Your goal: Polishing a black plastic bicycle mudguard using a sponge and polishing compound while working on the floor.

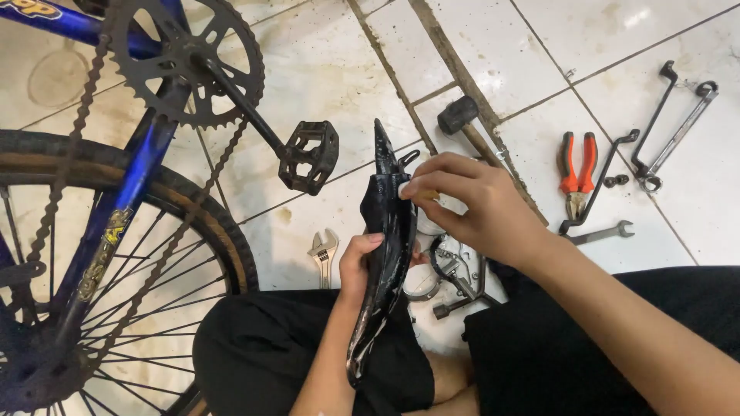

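Black and glossy, the saddle (389,231) stands nose-up over the lap, gripped at mid-length by the left hand (356,266). Right hand (470,204) pinches a small pale piece (406,189) against its upper side. Behind lie a mallet (462,119), pliers (576,173), spanners (603,233) and the bike's pedal (310,156).

We see a floor (539,46) of pale glossy tiles, smudged and stained (dark grime fills the grout lines), catching soft glare from overhead light
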